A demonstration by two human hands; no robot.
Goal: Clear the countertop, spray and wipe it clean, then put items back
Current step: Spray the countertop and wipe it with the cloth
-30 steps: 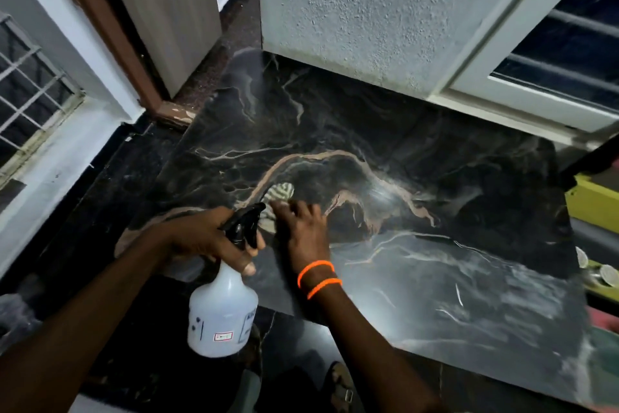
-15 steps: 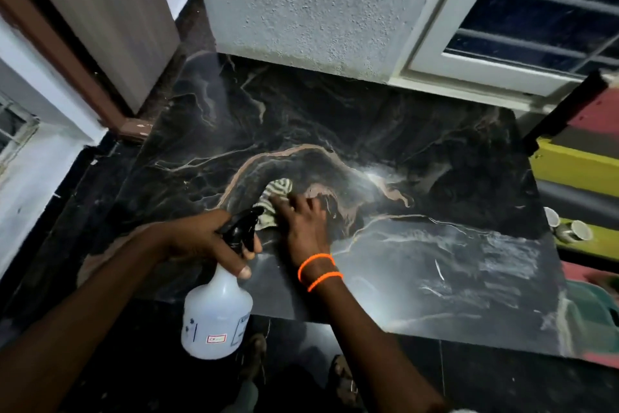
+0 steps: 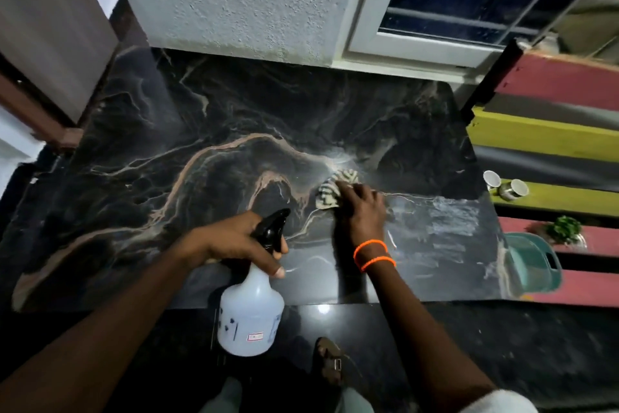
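**Wiping pass, bench cleared**

- Black marble-veined stone bench [image 3: 207, 131]: bare across the frame's middle, so the cloth has free run.
- Striped, crumpled wiping cloth [image 3: 330, 190]: centre right, pressed flat under the right hand [image 3: 363, 211], whose fingers spread over it to bear down.
- White translucent plastic spray bottle with black trigger [image 3: 251, 309]: lower centre, gripped at the neck by the left hand [image 3: 234, 242], held off the bench edge, likely ready for respraying.
- Two white cups [image 3: 505, 185]: set aside on the yellow ledge [image 3: 569, 201], right edge.
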